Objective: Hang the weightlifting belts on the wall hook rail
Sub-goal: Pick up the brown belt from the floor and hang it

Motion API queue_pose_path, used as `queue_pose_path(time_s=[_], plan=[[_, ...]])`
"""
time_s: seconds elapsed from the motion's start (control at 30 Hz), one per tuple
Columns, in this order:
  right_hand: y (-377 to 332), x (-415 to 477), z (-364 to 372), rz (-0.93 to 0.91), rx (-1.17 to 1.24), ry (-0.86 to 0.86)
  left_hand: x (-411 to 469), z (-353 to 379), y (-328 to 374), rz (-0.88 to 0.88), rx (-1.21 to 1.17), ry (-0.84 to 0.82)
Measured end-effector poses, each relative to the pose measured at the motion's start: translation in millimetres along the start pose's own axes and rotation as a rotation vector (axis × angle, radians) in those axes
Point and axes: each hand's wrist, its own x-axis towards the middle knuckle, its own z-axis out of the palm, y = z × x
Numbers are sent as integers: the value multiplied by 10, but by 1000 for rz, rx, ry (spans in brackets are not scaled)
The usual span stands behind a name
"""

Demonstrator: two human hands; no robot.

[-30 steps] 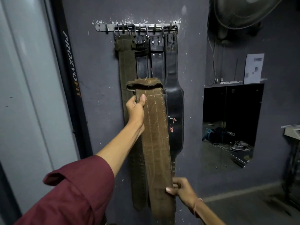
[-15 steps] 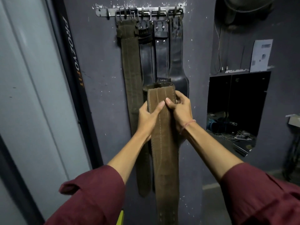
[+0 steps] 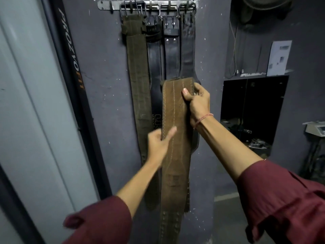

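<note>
Both hands (image 3: 197,101) raised; fingers curled

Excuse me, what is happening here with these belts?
A person is hanging weightlifting belts on a wall hook rail. Four belts hang from it already. The right hand grips the top of a brown suede belt, not yet on a hook. The left hand, blurred, touches its left edge lower down.

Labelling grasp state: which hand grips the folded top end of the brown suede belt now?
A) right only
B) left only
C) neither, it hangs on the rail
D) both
A: the right hand closes its grip on the folded top of the brown suede belt, thumb on the front; the left hand is lower, blurred, at the belt's left edge, grip unclear.
</note>
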Motion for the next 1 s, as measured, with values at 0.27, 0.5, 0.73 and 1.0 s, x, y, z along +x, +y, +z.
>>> queue_pose_path(time_s=[0.27,0.5,0.73,1.0], plan=[[-23,2,-5,21,-47,39,-219,-1,-423,-27,69,-174],[-122,50,-92,-20,-37,66,-473,-131,-807,-202,30,-157],[-49,-45,-56,12,-77,-5,503,104,601,59,141,-148],[6,-202,-279,-62,-100,-178,711,314,963,-26,-271,-38]])
